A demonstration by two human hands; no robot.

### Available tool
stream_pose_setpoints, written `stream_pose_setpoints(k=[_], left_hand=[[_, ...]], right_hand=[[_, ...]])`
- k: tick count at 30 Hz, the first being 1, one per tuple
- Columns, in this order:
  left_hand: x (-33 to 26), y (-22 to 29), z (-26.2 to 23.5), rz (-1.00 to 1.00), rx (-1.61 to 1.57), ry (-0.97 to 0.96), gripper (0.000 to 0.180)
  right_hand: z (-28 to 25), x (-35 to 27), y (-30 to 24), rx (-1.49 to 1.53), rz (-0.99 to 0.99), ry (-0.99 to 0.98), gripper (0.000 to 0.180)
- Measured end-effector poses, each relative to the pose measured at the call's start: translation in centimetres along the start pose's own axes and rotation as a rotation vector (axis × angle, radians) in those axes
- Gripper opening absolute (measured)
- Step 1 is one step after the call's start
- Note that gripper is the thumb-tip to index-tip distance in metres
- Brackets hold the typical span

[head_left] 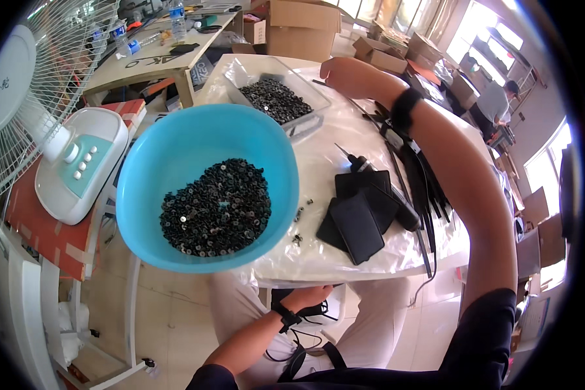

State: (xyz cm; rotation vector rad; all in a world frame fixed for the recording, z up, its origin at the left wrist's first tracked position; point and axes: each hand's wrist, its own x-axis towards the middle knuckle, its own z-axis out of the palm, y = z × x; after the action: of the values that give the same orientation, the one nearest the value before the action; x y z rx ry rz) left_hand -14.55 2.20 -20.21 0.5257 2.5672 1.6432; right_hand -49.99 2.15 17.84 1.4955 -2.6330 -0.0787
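At the far side of the surface [331,130], the right hand [341,73] curls beside a thin dark strip [319,82]; whether its grip is closed on it cannot be told. Below the near edge, the left hand [305,298] lies against a black item [281,295], grip likewise unclear. Farther out: stacked black flat pieces [357,231], a pointed tool [356,162], a blue basin [146,146] of small fasteners [218,208]. Advisable: reach high, clear of the tool's tip.

Dark item [280,297] beside left hand [305,299] partly hidden, black pieces [218,211] in blue basin [192,138] too small for identification
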Motion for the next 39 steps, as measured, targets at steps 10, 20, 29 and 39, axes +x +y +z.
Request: stream_pose_setpoints(k=[10,20,29,39], left_hand=[[-1.6,-1.9,3.1,-0.033,-0.246,-0.030,0.028],[-1.4,-1.4,2.4,-0.048,-0.278,-0.062,0.028],[-1.0,-1.3,2.8,-0.021,-0.272,-0.066,0.028],[-0.8,3.0,-1.5,0.009,-0.157,-0.200,0.021]], right_hand=[[6.4,12.0,3.5,0.366,0.162,-0.204,0.029],[7.3,12.8,3.2,0.782,0.276,-0.080,0.025],[2.3,9.6,5.2,0.755,0.556,0.501,0.029],[-5.5,-7.0,-2.4,0.573,0.367,0.254,0.026]])
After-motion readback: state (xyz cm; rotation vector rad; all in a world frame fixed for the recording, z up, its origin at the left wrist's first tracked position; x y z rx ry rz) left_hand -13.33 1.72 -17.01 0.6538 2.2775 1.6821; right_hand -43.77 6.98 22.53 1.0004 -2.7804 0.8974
